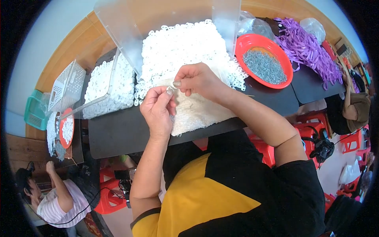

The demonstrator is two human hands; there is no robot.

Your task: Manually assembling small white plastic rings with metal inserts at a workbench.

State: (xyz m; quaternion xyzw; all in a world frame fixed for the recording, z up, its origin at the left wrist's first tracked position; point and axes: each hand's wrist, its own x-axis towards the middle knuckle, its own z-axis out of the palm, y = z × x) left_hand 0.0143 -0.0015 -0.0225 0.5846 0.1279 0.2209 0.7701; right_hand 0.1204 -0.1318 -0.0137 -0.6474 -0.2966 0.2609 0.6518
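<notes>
My left hand [158, 108] pinches a small white plastic piece [170, 87] between thumb and fingertips. Close against it, my right hand [199, 81] is closed in a pinch at the same piece; whatever its fingertips hold is too small to make out. Both hands are over a cream cloth [197, 114] at the table's near edge. Just beyond them a clear plastic bin [118, 17] lies tilted toward me, heaped with white oval pieces [183, 47] that have holes. Some of these pieces spill onto the dark table beside the bin.
At the right, a red bowl [290, 65] holds small silvery metal parts [264, 67], with purple straps [302, 47] piled beyond. A second clear bin [112, 85] of white pieces stands left, near a white basket [65, 87]. Other people [59, 197] sit at both sides.
</notes>
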